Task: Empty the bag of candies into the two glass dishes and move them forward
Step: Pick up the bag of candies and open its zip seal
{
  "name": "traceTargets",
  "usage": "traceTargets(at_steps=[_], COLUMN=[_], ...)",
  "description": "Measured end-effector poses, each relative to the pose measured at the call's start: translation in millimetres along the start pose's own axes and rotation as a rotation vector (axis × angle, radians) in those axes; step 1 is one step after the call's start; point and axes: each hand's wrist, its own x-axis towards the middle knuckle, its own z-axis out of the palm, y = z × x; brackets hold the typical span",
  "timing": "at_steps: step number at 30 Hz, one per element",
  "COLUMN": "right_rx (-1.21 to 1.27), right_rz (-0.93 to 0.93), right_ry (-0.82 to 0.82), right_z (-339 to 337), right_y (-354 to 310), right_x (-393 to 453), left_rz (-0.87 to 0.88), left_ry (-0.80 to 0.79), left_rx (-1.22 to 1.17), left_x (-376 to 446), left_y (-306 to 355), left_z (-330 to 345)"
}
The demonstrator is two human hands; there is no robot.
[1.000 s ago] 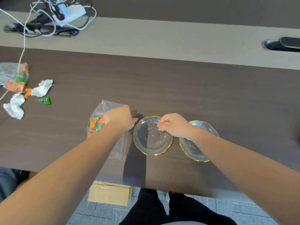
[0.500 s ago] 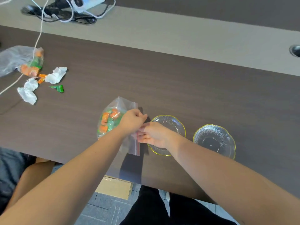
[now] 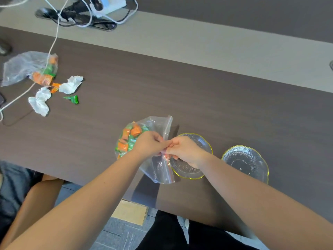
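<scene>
A clear zip bag of candies [image 3: 158, 127] with orange and green wrapped sweets stands raised off the dark table near its front edge. My left hand [image 3: 148, 144] and my right hand [image 3: 183, 151] both pinch the bag's red-lined zip edge, fingertips almost touching. Just right of the bag lies a glass dish with a yellow rim [image 3: 201, 141], empty and partly covered by my right hand. A second empty glass dish [image 3: 246, 163] sits further right, clear of both hands.
At the far left lie another plastic bag with candies [image 3: 28, 69], crumpled white papers [image 3: 70, 85], a loose green candy [image 3: 73, 99] and a white cable [image 3: 54, 38]. A power strip with cords [image 3: 108, 4] sits at the back. Another person's arm [image 3: 36, 197] shows at lower left.
My right hand left the dish and came to the bag's zip edge beside my left hand. The bag has been lifted and turned more upright. The view shifted left.
</scene>
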Motion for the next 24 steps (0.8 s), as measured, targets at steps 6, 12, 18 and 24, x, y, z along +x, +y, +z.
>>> traceTargets(at_steps=[6,12,18,24], right_rx=[0.113,0.411,0.623,0.470], right_rz=[-0.022,-0.005,0.041,0.053], right_ry=[0.042,0.027,0.000,-0.148], right_z=[7,-1,-5,-10], right_y=[4,12,7,-4], right_x=[4,5,7,5], left_rz=[0.085,0.170,0.124,0.037], left_ry=[0.047,0.032,-0.084,-0.191], left_rx=[0.058,0.082,0.106,-0.057], left_x=[3,7,10,10], left_y=[0,-4,10,12], left_z=[-1,-5,-7,-6])
